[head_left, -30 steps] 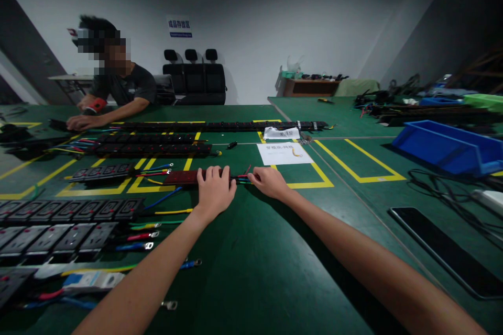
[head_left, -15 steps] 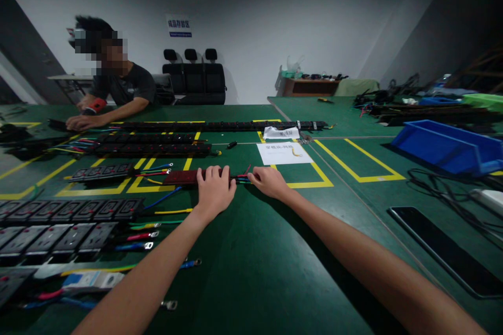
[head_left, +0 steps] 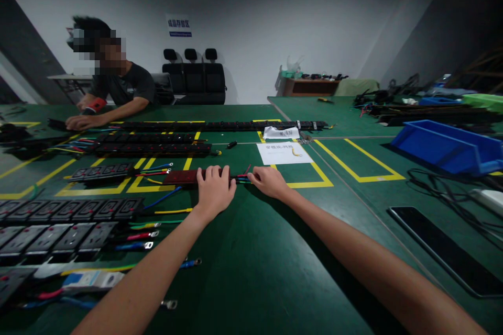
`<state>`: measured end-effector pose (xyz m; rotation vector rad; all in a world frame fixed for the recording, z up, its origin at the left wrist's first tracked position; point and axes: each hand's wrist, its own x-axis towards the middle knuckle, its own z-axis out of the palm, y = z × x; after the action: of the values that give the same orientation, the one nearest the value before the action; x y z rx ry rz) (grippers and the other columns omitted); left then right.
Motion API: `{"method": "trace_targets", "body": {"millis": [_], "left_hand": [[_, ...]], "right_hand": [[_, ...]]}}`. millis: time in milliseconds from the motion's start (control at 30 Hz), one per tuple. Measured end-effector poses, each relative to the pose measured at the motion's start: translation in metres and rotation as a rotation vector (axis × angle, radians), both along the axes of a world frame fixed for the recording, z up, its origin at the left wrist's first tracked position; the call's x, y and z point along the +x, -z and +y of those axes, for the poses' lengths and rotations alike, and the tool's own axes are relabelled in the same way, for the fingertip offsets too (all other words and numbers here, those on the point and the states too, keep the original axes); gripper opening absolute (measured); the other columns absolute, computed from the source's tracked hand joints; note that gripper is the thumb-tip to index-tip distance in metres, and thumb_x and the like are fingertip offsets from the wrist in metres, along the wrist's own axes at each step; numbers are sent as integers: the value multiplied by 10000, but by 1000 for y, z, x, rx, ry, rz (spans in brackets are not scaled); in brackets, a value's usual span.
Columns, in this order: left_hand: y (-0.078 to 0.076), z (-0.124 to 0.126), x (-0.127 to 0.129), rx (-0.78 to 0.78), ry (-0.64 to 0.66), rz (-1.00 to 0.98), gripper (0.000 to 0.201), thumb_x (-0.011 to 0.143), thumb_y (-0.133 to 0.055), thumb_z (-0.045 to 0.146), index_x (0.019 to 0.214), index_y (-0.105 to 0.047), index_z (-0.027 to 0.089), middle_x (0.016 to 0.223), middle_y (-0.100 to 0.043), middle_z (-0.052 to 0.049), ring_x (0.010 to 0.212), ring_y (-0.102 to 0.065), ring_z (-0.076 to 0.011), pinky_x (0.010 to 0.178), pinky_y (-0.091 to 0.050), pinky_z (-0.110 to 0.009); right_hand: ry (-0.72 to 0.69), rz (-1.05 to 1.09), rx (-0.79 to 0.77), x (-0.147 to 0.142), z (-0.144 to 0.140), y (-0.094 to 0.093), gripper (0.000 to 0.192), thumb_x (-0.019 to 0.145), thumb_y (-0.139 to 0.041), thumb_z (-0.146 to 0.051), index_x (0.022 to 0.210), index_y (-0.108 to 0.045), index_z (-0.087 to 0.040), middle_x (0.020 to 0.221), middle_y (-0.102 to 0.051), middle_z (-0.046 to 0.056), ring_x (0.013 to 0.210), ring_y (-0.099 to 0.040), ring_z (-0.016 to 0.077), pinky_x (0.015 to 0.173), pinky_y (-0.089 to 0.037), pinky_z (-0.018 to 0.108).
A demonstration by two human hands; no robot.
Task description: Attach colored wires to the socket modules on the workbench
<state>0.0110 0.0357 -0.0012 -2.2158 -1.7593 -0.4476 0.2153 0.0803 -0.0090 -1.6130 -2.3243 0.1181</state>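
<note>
A dark red socket strip (head_left: 181, 177) lies lengthwise on the green table. My left hand (head_left: 215, 188) is closed over its right end, fingers across the top and thumb along the near side. Thin coloured wires (head_left: 241, 177) come out of that end. My right hand (head_left: 269, 181) pinches them at their far end, the fingertips hiding the tips. Left of the strip, cables with ring terminals (head_left: 163, 171) run from a black socket module (head_left: 102, 171).
Rows of black socket modules (head_left: 70, 210) with lugged cables fill the left. Long black strips (head_left: 157, 149) lie beyond my hands, near a white paper sheet (head_left: 281, 154). A blue bin (head_left: 448, 146) and phone (head_left: 444, 251) are right. A co-worker (head_left: 121, 84) holds a red tool (head_left: 95, 106).
My hands, the strip and the wires stay where they were. Only the co-worker's head and hands have shifted very slightly left.
</note>
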Motion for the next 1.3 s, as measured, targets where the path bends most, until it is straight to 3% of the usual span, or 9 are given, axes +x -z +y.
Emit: {"method": "trace_targets", "body": {"millis": [500,1300], "left_hand": [[5,1,0,41,3,-25,471,1001,-441,408,1368,-612,168,1305,-653,-194,1261,-547,-377,1159,-299,-676],[-2,0,-1,-35,17,-44,501,1015,-398,426,1394,-596,165,1333,-647,-200,1277,-549,-376,1155,-321,-686]], "right_hand": [[-5,4,11,0,0,0,364,1056,-491,-409,813,-661,-198,780,-710,49,673,-556,160,596,-215,295],[-9,-1,8,0,1,1,384,1059,-471,-424,823,-674,-198,776,-702,47,677,-554,161,602,-224,296]]}}
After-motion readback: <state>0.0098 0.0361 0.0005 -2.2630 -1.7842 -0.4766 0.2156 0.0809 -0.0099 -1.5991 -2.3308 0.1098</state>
